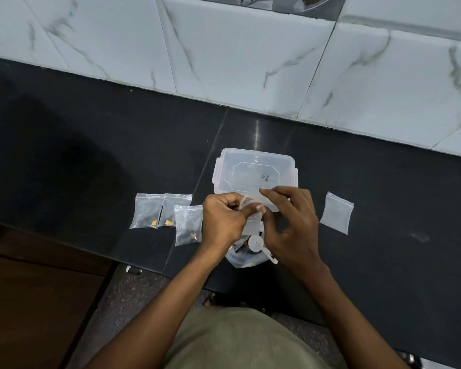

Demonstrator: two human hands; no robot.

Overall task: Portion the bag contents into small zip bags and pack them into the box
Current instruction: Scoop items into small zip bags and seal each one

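Note:
My left hand (224,221) and my right hand (293,225) both pinch the mouth of a small clear zip bag (253,209) just in front of the clear lidded plastic box (253,169). Below the hands lies the big source bag (244,255) with dark contents and a clear plastic scoop (257,243) resting on it. Three filled small zip bags lie to the left: the left filled bag (146,210), the middle filled bag (174,207) and the near filled bag (188,227). An empty small zip bag (336,213) lies to the right.
Everything sits on a black stone counter (91,155) backed by a white marble-tiled wall (224,49). The counter's front edge runs near my body; a brown wooden surface (37,302) is at lower left.

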